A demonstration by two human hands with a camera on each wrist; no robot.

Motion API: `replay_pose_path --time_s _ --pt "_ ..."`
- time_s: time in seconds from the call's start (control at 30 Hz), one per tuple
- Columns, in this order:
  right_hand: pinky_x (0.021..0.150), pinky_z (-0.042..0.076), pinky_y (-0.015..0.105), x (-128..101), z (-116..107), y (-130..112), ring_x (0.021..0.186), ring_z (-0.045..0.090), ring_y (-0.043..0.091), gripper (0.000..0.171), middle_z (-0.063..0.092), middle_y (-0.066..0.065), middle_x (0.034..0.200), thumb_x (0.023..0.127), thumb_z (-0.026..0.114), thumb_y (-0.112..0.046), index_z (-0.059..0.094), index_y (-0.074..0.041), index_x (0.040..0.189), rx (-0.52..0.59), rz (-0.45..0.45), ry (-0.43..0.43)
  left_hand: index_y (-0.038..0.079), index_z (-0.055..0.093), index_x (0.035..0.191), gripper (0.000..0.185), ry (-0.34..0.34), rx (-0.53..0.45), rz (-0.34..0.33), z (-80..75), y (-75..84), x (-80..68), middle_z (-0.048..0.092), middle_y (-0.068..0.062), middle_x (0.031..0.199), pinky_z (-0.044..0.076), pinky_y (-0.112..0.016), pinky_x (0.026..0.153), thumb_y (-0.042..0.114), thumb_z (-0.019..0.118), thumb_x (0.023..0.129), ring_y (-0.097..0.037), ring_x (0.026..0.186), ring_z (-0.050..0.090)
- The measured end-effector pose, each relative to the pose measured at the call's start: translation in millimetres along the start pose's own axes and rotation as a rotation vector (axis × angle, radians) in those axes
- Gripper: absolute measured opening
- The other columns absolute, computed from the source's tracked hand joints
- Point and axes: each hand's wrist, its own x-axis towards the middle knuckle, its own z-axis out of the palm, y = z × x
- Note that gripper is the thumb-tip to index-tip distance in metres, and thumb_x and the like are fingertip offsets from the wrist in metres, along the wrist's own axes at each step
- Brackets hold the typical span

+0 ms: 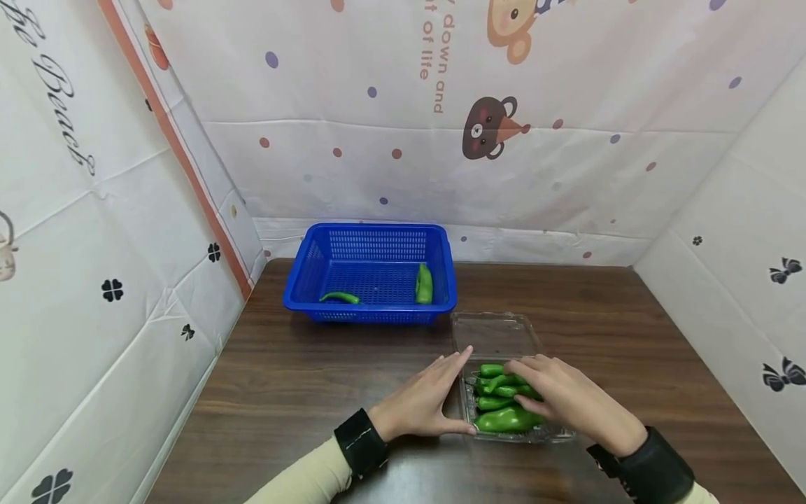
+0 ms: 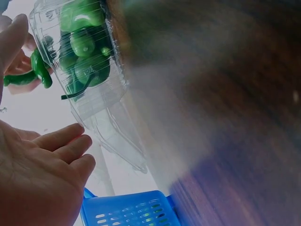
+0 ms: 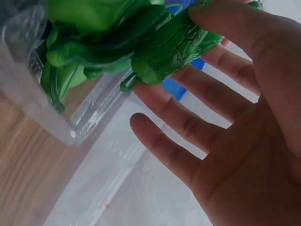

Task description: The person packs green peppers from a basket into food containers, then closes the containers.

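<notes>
A clear plastic box (image 1: 467, 400) full of several green peppers (image 1: 506, 420) stands on the table, its lid (image 1: 494, 334) folded back. At the box's left side is my left hand (image 1: 423, 400), fingers straight and thumb spread wide near the front corner. The left wrist view shows this hand (image 2: 42, 174) beside the clear wall, with pepper stems behind the plastic. Over the box, my right hand (image 1: 560, 392) pinches a wrinkled green pepper (image 3: 164, 49) between thumb and fingers. Whether it holds a second one beneath cannot be told.
A blue plastic basket (image 1: 292, 297) stands behind the box to the left. Inside it lie a thin curved green pepper (image 1: 340, 297) and a wider green pepper (image 1: 424, 283). Printed cloth walls (image 1: 352, 175) enclose the brown wooden table (image 1: 283, 392) on the back and sides.
</notes>
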Motion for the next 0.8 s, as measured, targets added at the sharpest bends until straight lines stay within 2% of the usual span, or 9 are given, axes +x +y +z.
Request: replay_pose_path --time_s 0.2,0.47,0.8 --pt "0.075 0.06 0.043 0.3 2.5 -4.6 0.09 0.068 0.017 0.044 0.069 0.001 0.108 0.082 0.088 -0.019 0.068 -0.013 0.121 0.016 -0.002 -0.038 0.008 -0.001 0.165 0.123 0.008 0.002 0.005 0.9 -0.3 -0.1 0.016 -0.008 0.171 0.028 -0.048 0.122 0.059 0.078 0.085 -0.019 0.154 0.025" --pt "0.081 0.059 0.04 -1.9 4.5 -6.7 0.098 0.067 0.019 0.048 0.066 0.0 0.113 0.08 0.089 -0.024 0.07 -0.015 0.123 -0.016 -0.01 -0.041 0.009 -0.001 0.165 0.122 0.002 0.0 0.001 1.6 -1.0 0.0 0.015 -0.007 0.171 0.028 -0.046 0.122 0.06 0.077 0.086 -0.018 0.154 0.025" --pt "0.071 0.055 0.031 -6.0 5.9 -5.0 0.088 0.062 0.01 0.046 0.063 -0.004 0.107 0.078 0.09 -0.022 0.072 -0.017 0.12 0.011 -0.013 0.007 0.009 -0.001 0.165 0.121 0.002 0.0 -0.001 3.5 -2.8 0.1 0.015 -0.007 0.171 0.028 -0.047 0.122 0.06 0.076 0.086 -0.018 0.154 0.024"
